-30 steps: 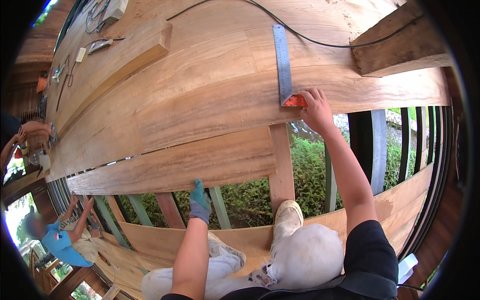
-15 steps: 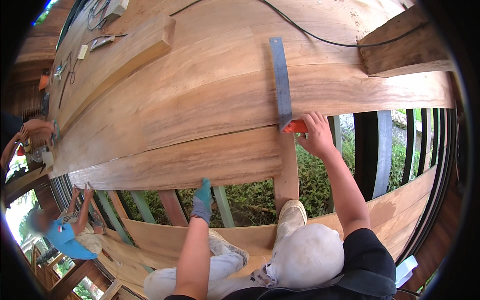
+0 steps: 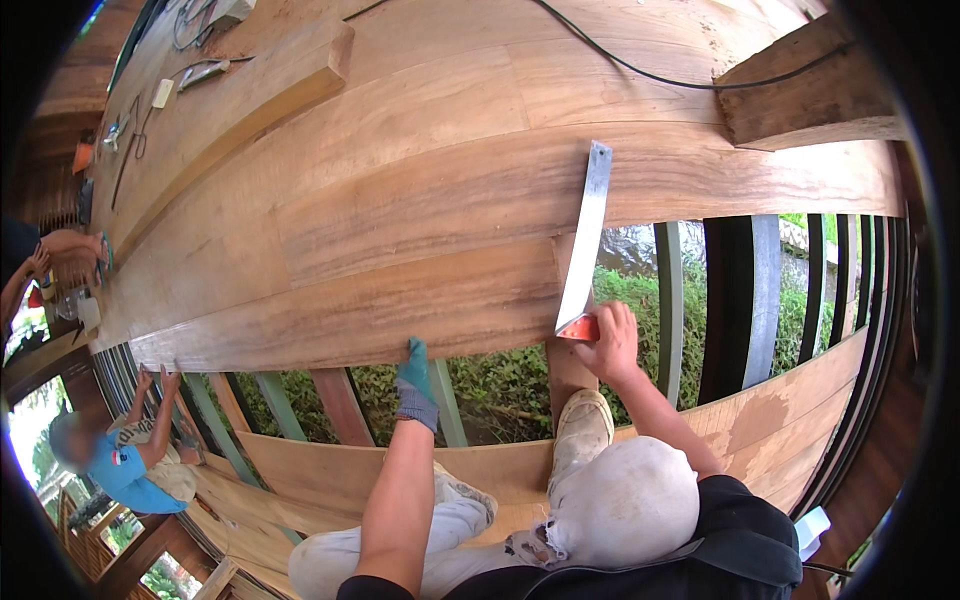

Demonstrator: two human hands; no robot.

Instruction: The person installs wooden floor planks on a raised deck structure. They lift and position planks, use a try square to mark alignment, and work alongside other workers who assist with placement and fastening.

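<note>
My right hand (image 3: 612, 345) is closed round the orange stock of a try square (image 3: 585, 240). Its bright metal blade points away from me, lying across the gap at the plank's end and reaching over the boards beyond. In a teal and grey glove, my left hand (image 3: 417, 385) grips the near edge of a loose wooden plank (image 3: 400, 310), its other fingers hidden below. That plank lies close against the floorboards (image 3: 420, 205). At its left end, a co-worker in a blue shirt (image 3: 130, 470) has both hands on the edge.
Green and brown joists (image 3: 668, 310) span an opening above plants. A thick timber block (image 3: 810, 95) stands far right, with a black cable (image 3: 640, 75) across it. A long beam (image 3: 240, 140) and tools lie far left. Another person's arm (image 3: 25, 275) shows at the left rim.
My right hand has drawn the try square nearer, and its blade has swung to slant rightward. The dark seam between the plank and the floorboards has narrowed. My left hand stays at the plank's edge.
</note>
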